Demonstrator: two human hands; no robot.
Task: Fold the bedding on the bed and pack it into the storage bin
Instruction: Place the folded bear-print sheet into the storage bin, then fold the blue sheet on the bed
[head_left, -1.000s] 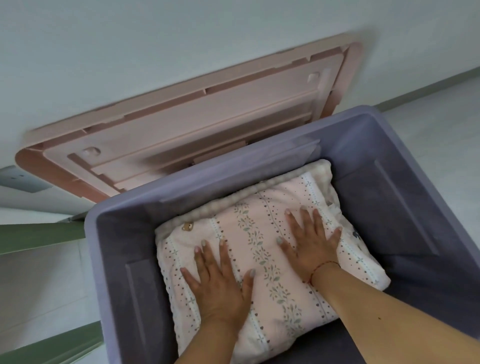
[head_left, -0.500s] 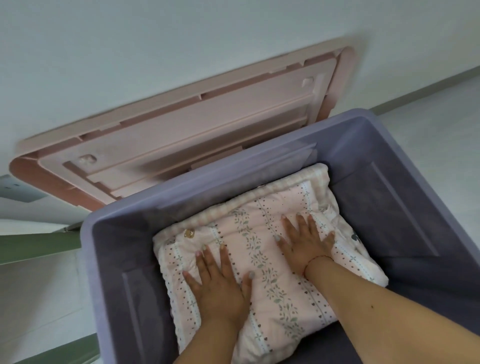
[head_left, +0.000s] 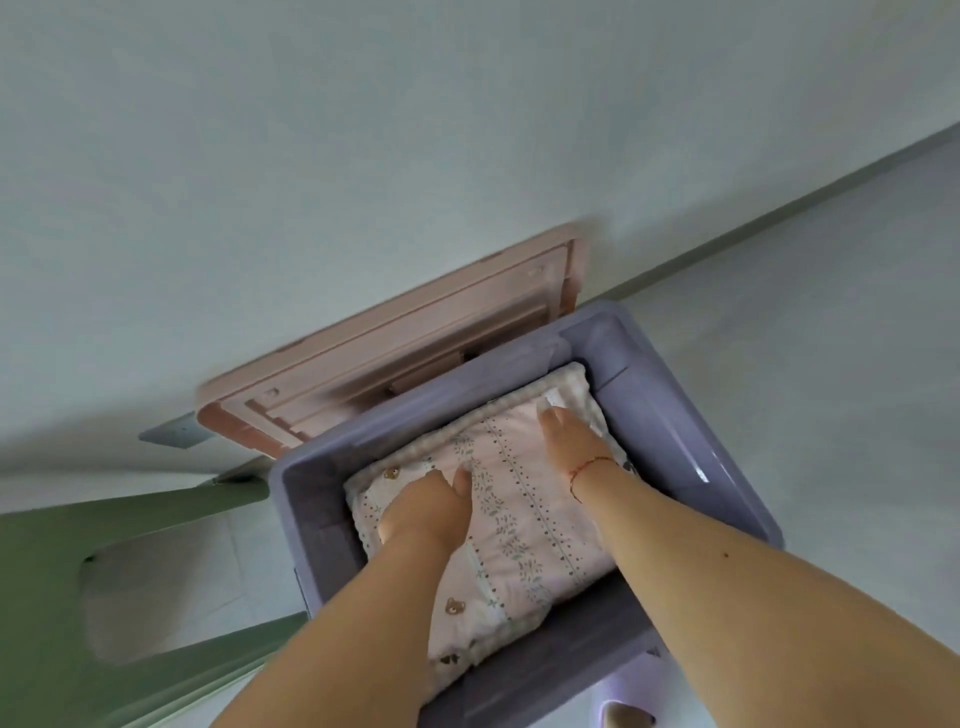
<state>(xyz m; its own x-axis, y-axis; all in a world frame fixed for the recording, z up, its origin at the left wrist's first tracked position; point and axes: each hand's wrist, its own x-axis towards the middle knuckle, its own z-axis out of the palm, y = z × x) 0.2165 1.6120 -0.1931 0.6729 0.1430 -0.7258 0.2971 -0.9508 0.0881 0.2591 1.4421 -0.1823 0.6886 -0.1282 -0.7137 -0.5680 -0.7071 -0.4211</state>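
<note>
two bare hands press down on a folded pink quilt (head_left: 524, 514) lying inside a lilac storage bin (head_left: 670, 431) on a pale floor (head_left: 831, 322). the quilt, printed with dotted stripes, leafy bands and small bears, fills most of the bin's bottom, its far edge against the far wall and a strip of bare bin showing along the right side. the left hand (head_left: 431, 506) rests on the quilt's left half, palm down; its fingers seem bent into the fabric, but motion blur makes it impossible to say whether they grip it. the right hand (head_left: 569, 436) lies flat near the quilt's far right corner, fingers stretched and pressing, holding nothing; a thin red thread bracelet (head_left: 584, 467) circles that wrist. both forearms reach in over the bin's near rim. a pink lid (head_left: 395, 353) leans tilted against the white wall (head_left: 363, 130) just behind the bin, its ribbed underside facing the camera. to the left of the bin stands a green frame (head_left: 104, 525) beside the wall. a grey skirting strip (head_left: 779, 213) runs along the foot of the wall at right.
</note>
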